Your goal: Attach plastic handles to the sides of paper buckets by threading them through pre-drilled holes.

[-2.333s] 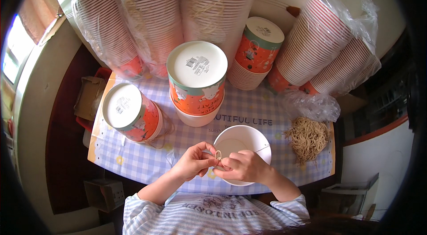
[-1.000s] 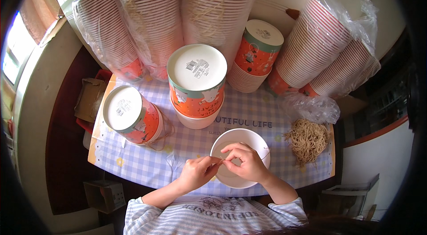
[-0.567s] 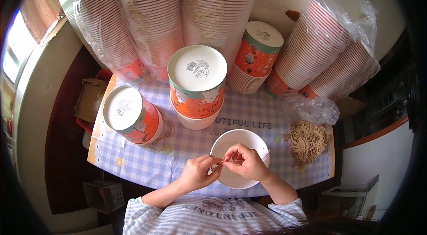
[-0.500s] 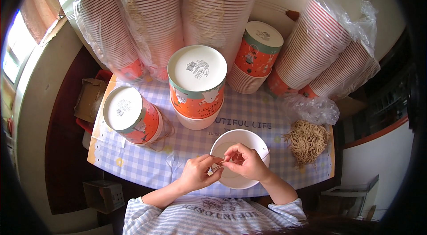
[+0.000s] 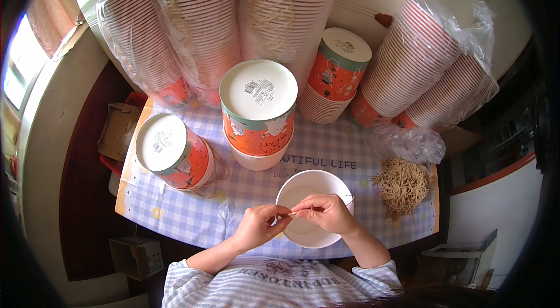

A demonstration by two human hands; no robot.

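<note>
Right in front of me a white paper bucket [image 5: 304, 182] stands mouth up on the table, a bit of cord showing at its right rim. Above its near left side, my left hand [image 5: 258, 227] and my right hand [image 5: 328, 215] meet fingertip to fingertip. Both pinch a thin beige cord [image 5: 292, 214], of which only a short piece shows between the fingers. To the right lies a heap of beige cords [image 5: 402, 187].
Upside-down orange buckets stand at the left [image 5: 195, 162], centre [image 5: 259, 127] and back right [image 5: 335, 77]. Tall plastic-wrapped bucket stacks [image 5: 201, 28] line the back, with more wrapped stacks [image 5: 408, 57] at the right. A checked cloth [image 5: 175, 220] covers the table.
My right fingers have come down and closed nearer to my left fingertips on the cord. The bucket and everything around it stay put.
</note>
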